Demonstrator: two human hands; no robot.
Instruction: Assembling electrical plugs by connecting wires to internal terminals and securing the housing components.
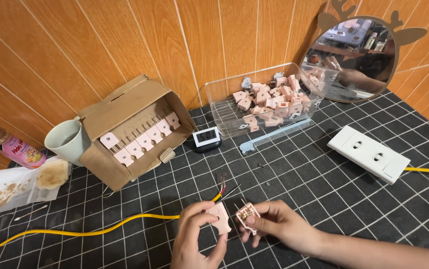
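At the bottom centre of the frame, the left hand (197,234) pinches a pink plug cover (220,217) and the right hand (274,224) grips the open pink plug body (247,216), both just above the black gridded surface (324,199). A yellow cable (85,230) runs in from the lower left, its bared wire ends (223,185) lying just above the hands. Behind stand a cardboard box (129,132) of pink plugs at centre left and a clear bin (269,99) of plug parts at upper centre.

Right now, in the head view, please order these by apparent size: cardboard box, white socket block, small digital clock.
1. cardboard box
2. white socket block
3. small digital clock
The gaps look plain, so nearness to the camera hardly matters.
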